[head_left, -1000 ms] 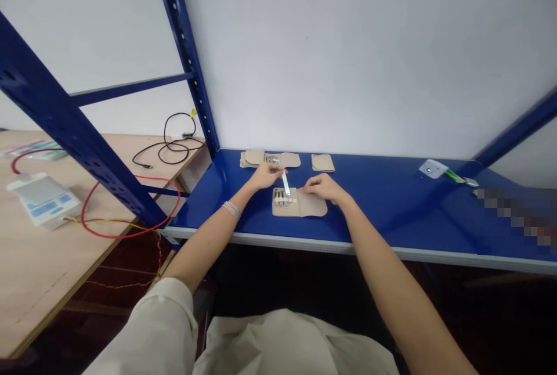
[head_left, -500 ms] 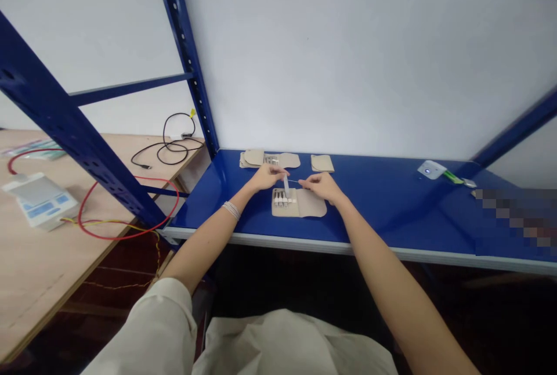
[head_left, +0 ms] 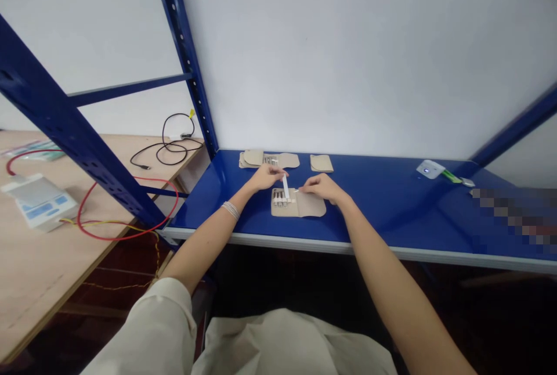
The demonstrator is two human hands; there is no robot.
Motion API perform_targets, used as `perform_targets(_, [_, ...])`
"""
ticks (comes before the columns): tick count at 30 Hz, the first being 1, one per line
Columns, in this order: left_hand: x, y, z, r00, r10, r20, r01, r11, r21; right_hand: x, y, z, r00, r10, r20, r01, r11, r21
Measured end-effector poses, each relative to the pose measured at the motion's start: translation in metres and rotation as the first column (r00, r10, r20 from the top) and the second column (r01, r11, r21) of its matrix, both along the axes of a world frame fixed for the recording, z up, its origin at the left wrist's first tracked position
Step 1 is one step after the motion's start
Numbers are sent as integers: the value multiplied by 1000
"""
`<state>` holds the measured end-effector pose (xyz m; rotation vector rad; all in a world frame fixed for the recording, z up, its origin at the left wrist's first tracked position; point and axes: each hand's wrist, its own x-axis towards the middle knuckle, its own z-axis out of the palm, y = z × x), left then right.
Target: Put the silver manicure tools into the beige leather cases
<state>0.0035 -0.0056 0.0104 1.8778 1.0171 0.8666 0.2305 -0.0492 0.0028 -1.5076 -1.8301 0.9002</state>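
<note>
The left hand [head_left: 268, 177] pinches a narrow white strip [head_left: 285, 187] upright, its lower end just above an open tan pouch [head_left: 311, 205] holding a row of small capped vials [head_left: 279, 198]. The pouch lies flat, which leaves the row facing up and within easy reach. The right hand [head_left: 321, 187] sits close by, just beside the strip but apart from the left (whether it grips anything is too fine to tell). Everything rests on a blue steel shelf [head_left: 391, 204], with a second open pouch [head_left: 256, 158] and a folded tan pouch [head_left: 322, 163] set back, clear of the hands.
</note>
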Motion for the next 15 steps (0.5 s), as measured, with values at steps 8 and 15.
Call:
perform_targets(8, [-1, 4, -4, 999, 7, 33, -8, 999, 42, -2, -3, 3, 998, -61, 17, 61, 997, 38])
perform_targets(15, [-1, 7, -7, 997, 16, 73, -21, 998, 66, -3, -3, 4, 995, -100, 23, 98, 993, 67])
